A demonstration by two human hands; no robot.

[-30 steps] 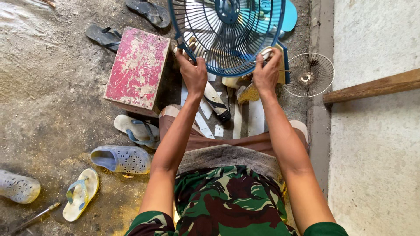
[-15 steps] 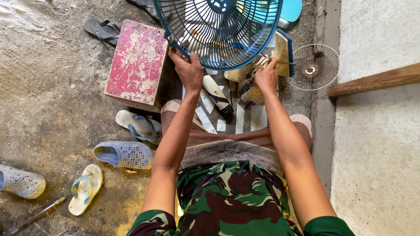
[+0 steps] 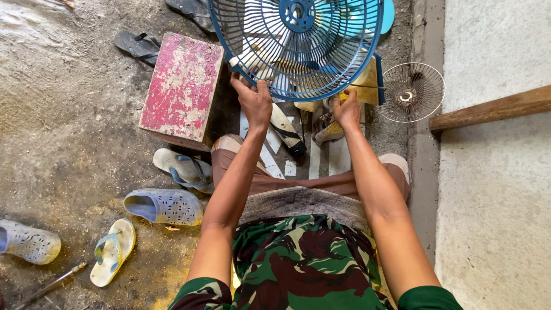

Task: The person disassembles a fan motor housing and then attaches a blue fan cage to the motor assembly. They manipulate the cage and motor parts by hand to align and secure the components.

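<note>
Got the blue fan guard [image 3: 298,46] up in front of me, just past my knees. Left hand [image 3: 253,102] is pinched closed on its near rim, right hand [image 3: 348,110] clamped lower right. Looks like I'm mid-fitting; next it needs lining up square.

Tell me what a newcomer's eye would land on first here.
First, the big blue fan grille at top centre, gripped at its lower rim by the left hand and the right hand. Next, the worn red box on the ground to its left. Then a smaller bare wire grille lying at right, and sandals scattered lower left.
</note>
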